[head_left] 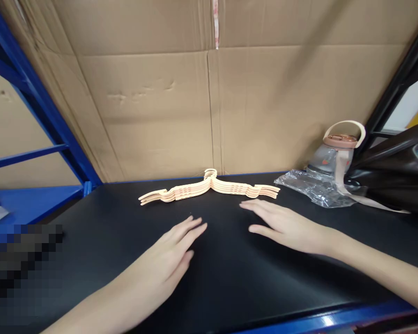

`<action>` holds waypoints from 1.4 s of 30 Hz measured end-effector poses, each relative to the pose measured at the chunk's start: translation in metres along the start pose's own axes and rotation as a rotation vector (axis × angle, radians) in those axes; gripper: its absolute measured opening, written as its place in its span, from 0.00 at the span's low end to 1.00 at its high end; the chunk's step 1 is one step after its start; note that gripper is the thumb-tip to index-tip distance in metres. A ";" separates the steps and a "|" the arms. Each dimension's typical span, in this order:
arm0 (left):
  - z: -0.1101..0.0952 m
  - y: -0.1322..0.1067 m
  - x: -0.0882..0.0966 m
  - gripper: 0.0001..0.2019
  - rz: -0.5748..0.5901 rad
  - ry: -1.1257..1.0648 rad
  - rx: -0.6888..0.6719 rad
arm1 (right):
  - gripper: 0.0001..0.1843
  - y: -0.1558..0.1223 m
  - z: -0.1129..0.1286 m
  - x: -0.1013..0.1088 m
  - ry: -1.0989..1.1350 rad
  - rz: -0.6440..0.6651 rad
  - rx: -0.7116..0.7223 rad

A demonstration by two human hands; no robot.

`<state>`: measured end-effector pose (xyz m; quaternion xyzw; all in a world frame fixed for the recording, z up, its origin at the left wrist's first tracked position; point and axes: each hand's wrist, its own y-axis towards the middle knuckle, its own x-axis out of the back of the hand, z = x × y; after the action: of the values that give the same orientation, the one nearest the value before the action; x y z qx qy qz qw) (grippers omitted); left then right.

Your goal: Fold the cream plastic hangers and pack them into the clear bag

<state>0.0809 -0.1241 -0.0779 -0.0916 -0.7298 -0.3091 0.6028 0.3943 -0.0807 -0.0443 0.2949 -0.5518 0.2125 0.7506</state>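
A stack of several peach plastic clothes hangers (209,188) lies flat at the back of a black table top (230,278), against a cardboard wall. My left hand (170,253) rests palm down on the table, fingers stretched out and empty, a short way in front of the hangers. My right hand (282,225) also lies flat and open, its fingertips close to the right end of the hanger stack without touching it.
A crumpled clear plastic bag (313,188) lies at the back right, beside a water bottle with a pink lid and strap (334,155) and a dark brown bag (393,181). Blue shelf frame (38,106) stands at left. Cardboard sheets (209,102) close the back.
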 end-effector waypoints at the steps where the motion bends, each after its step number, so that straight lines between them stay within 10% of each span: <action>1: -0.003 0.022 -0.006 0.24 0.065 -0.021 0.002 | 0.30 0.013 0.000 -0.007 -0.006 0.021 0.024; 7: -0.003 0.090 -0.030 0.31 0.258 -0.025 0.043 | 0.34 0.040 -0.008 -0.034 -0.003 0.084 0.057; 36: -0.001 0.076 -0.023 0.27 0.244 0.037 -0.078 | 0.33 0.033 -0.015 -0.039 -0.042 0.050 0.095; 42: 0.015 0.088 -0.017 0.25 -0.002 0.164 -0.108 | 0.25 0.038 -0.018 -0.034 -0.088 -0.149 0.140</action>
<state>0.1170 -0.0421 -0.0652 -0.0977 -0.6605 -0.3548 0.6544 0.3721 -0.0400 -0.0722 0.3960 -0.5443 0.1809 0.7171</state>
